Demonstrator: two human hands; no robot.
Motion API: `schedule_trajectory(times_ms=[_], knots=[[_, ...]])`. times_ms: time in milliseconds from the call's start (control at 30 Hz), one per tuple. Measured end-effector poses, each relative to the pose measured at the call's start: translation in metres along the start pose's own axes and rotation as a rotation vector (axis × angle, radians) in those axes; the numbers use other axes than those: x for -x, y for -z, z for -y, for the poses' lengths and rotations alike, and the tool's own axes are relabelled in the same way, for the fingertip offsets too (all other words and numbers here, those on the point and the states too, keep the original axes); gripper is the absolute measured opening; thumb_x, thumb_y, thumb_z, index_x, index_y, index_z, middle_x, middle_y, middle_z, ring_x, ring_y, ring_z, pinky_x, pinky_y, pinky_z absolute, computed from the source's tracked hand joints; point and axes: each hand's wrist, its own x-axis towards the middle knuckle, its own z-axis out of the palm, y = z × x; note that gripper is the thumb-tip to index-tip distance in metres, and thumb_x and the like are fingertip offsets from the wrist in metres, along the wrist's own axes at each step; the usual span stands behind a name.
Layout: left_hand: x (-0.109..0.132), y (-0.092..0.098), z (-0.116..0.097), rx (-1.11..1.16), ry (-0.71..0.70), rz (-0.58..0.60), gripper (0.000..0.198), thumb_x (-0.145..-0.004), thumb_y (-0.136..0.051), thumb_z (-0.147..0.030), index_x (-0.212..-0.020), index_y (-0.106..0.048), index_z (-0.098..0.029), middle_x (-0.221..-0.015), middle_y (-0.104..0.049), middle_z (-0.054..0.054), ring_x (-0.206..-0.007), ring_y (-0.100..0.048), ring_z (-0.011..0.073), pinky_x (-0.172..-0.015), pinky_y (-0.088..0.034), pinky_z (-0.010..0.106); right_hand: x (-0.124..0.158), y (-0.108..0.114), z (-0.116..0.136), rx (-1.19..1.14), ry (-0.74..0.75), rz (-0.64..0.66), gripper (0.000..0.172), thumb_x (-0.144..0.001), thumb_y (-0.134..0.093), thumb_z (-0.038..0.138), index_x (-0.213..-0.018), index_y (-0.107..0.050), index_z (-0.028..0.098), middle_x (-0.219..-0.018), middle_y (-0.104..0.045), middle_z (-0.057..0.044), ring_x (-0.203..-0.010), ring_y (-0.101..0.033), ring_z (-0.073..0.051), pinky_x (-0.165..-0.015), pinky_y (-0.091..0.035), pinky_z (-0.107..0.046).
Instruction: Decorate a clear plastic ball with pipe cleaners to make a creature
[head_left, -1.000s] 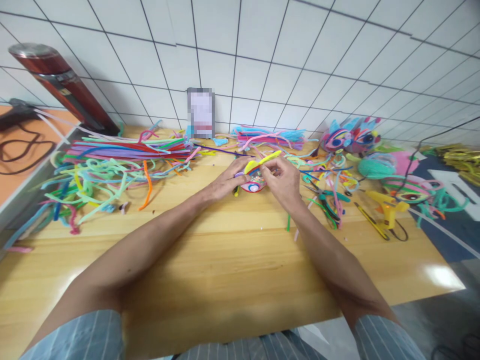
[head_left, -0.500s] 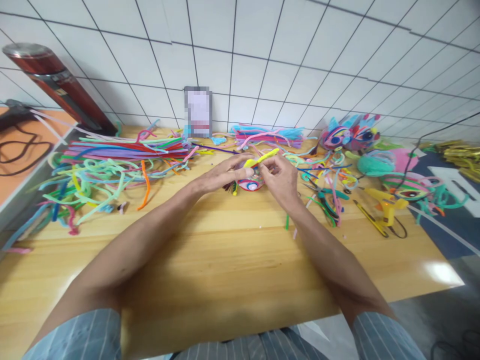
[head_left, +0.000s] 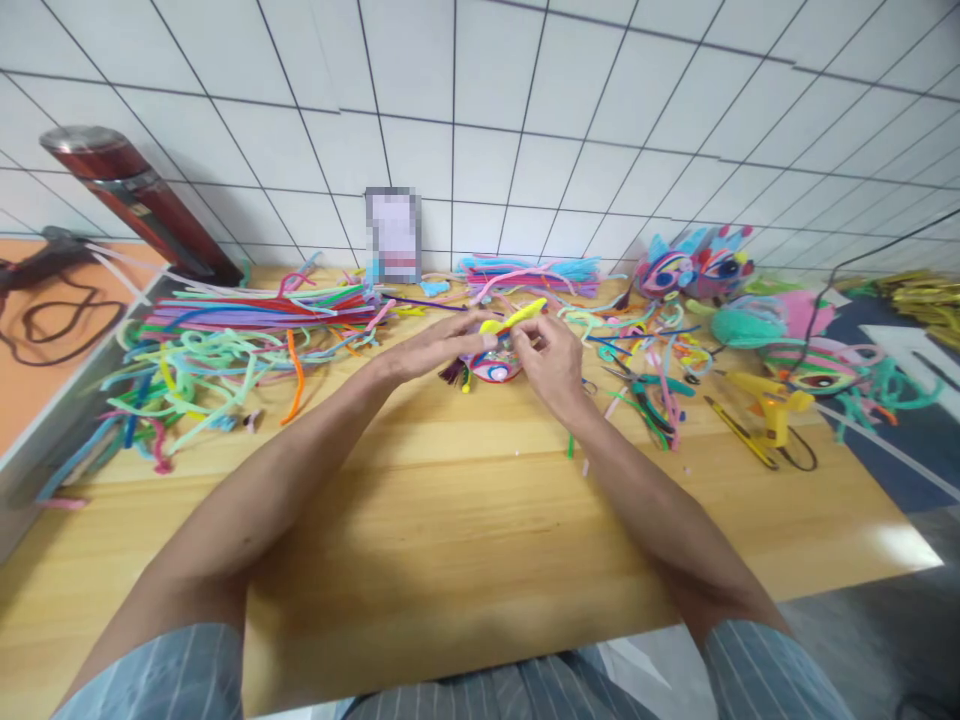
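A small colourful pipe-cleaner figure (head_left: 496, 373) with a round white-and-blue eye is held just above the table between both hands. A yellow fuzzy piece (head_left: 525, 315) with an orange edge runs slantwise along its top. My left hand (head_left: 439, 345) grips the figure from the left, its thumb near the yellow piece and its other fingers partly hidden behind. On the right side, my right hand (head_left: 553, 355) has thumb and fingertips pinched together against the figure, just under the yellow piece. What exactly lies in that pinch is hidden. A dark tassel (head_left: 452, 373) hangs beside the figure's left side.
Pipe-cleaner bundles (head_left: 255, 308) and loose curled pieces (head_left: 195, 360) cover the left. Pliers (head_left: 651, 400), a yellow cutter knife (head_left: 739, 432) and a yellow glue gun (head_left: 772, 405) lie right. Finished figures (head_left: 694, 268) stand behind; a phone (head_left: 394, 235) leans on the tiled wall.
The camera view has shifted slightly, so the scene sits a little differently in the picture. Both hands keep nearly the same hold on the figure.
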Motion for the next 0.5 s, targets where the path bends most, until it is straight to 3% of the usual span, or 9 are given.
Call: schedule_trajectory(times_ms=[133, 333, 433, 500], knots=[[-0.017, 0.012, -0.026, 0.018, 0.194, -0.039, 0.075, -0.1, -0.055, -0.087, -0.131, -0.082, -0.024, -0.155, -0.075, 0.014, -0.143, -0.068, 0.0418, -0.123, -0.056, 0.06, 0.005, 0.0, -0.003, -0.015, 0.02, 0.015, 0.017, -0.102, -0.063, 0.022, -0.089, -0.073, 0.026, -0.09, -0.075, -0.004, -0.084, -0.07, -0.022, -0.082, -0.058, -0.037], [-0.05, 0.023, -0.059, -0.237, 0.363, 0.122, 0.055, -0.073, -0.084, -0.061, -0.119, -0.083, -0.03, -0.136, -0.082, 0.007, -0.133, -0.072, 0.0402, -0.099, -0.068, 0.046, 0.007, -0.003, -0.01, 0.019, 0.074, 0.014, 0.022, -0.094, -0.06, 0.013, -0.095, -0.078, 0.026, -0.095, -0.078, -0.005, -0.089, -0.073, -0.024, -0.085, -0.06, -0.038], [-0.064, 0.023, -0.062, -0.304, 0.412, 0.197, 0.052, -0.066, -0.088, -0.052, -0.113, -0.084, -0.028, -0.123, -0.083, 0.008, -0.12, -0.075, 0.0387, -0.096, -0.069, 0.047, 0.008, -0.007, -0.014, 0.014, 0.1, 0.007, 0.025, -0.095, -0.058, 0.013, -0.097, -0.079, 0.026, -0.098, -0.079, -0.006, -0.09, -0.073, -0.024, -0.086, -0.06, -0.038], [-0.071, 0.023, -0.06, -0.308, 0.42, 0.226, 0.059, -0.063, -0.09, -0.048, -0.118, -0.085, -0.028, -0.124, -0.083, 0.009, -0.114, -0.076, 0.0364, -0.096, -0.069, 0.048, 0.009, -0.009, -0.015, 0.001, 0.104, 0.003, 0.025, -0.095, -0.057, 0.013, -0.097, -0.078, 0.026, -0.101, -0.079, -0.006, -0.092, -0.074, -0.025, -0.087, -0.061, -0.038]])
